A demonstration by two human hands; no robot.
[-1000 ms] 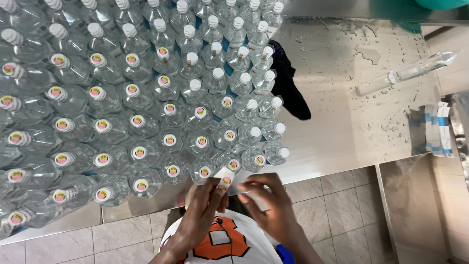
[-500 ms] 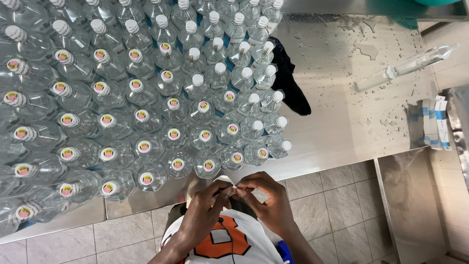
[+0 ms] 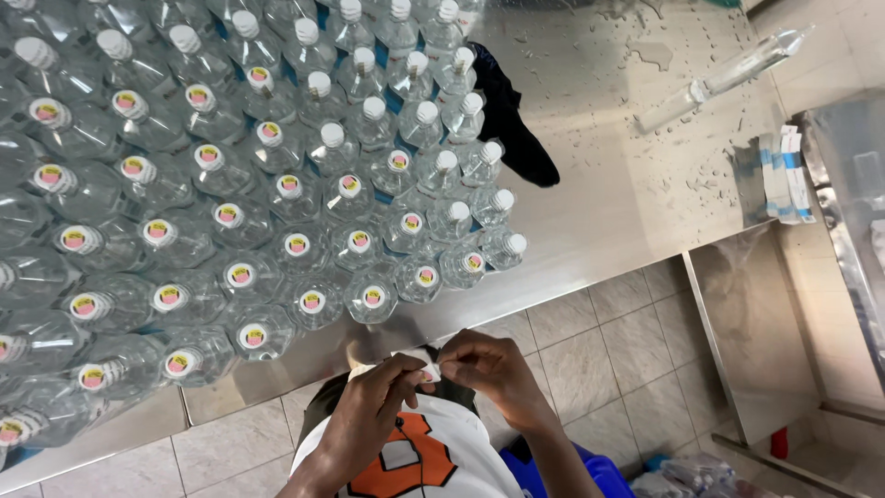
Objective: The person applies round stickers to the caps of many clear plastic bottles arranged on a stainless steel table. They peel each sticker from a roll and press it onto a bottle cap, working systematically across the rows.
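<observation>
Our left hand (image 3: 373, 410) and right hand (image 3: 489, 369) together, both pinching a small white label (image 3: 428, 368), capped clear bottles (image 3: 277, 212) on the steel table (image 3: 627, 184) at twelve o'clock

You have two hands in view, the left hand (image 3: 373, 415) and the right hand (image 3: 489, 369), pinching one small white piece (image 3: 426, 366) between them. On the steel table (image 3: 627, 184) stand dozens of clear bottles (image 3: 313, 221), too many to count exactly. One more clear bottle lies alone (image 3: 728, 74) at far right. One dark cloth (image 3: 512, 124). One stack of white-and-blue packets (image 3: 782, 175).
</observation>
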